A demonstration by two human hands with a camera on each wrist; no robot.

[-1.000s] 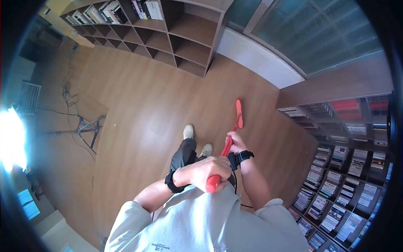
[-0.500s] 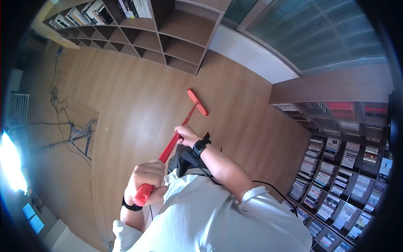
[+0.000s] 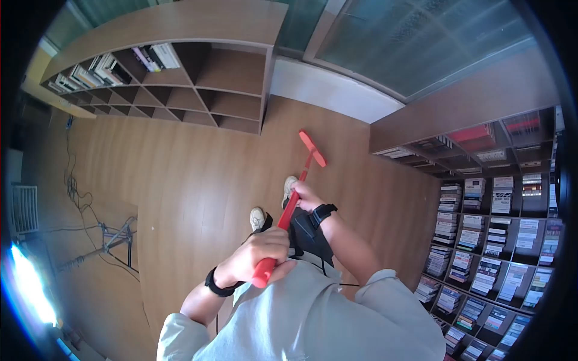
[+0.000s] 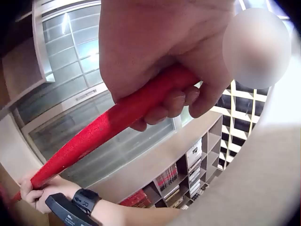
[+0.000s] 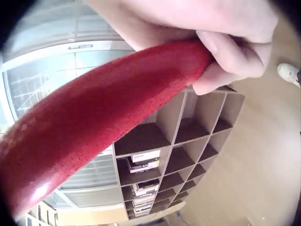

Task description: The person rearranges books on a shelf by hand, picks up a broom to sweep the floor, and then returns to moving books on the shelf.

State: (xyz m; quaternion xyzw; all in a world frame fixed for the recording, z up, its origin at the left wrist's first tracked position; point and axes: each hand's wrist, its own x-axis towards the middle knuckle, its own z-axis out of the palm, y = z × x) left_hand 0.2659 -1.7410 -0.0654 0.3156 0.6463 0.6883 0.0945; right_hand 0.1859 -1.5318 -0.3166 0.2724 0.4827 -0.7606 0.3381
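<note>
Across the front of my body slants a long red pole [image 3: 290, 212] with a narrow, flat oblong head [image 3: 312, 148], like a mop or broom. My left hand [image 3: 260, 253] grips it near the rounded top end [image 3: 262, 274], fingers curled round it in the left wrist view. Lower on the same pole, my right hand [image 3: 307, 196] holds it with fingers wrapped round. In the right wrist view the thick red handle [image 5: 108, 108] runs out of that hand. The oblong head overlaps the wooden floor, beyond my shoes.
My light shoes [image 3: 257, 218] stand on the wooden floor [image 3: 174, 174]. A low bookshelf [image 3: 232, 78] runs along the far side, with tall shelves full of books [image 3: 475, 234] at the right. A metal stand [image 3: 117, 237] and loose cables [image 3: 75, 189] lie leftward, near a bright light [image 3: 33, 295].
Head and pole swung left half a second ago, and now they have come partway back right. Both hands kept their grip on the pole. My shoes show again in front of me.
</note>
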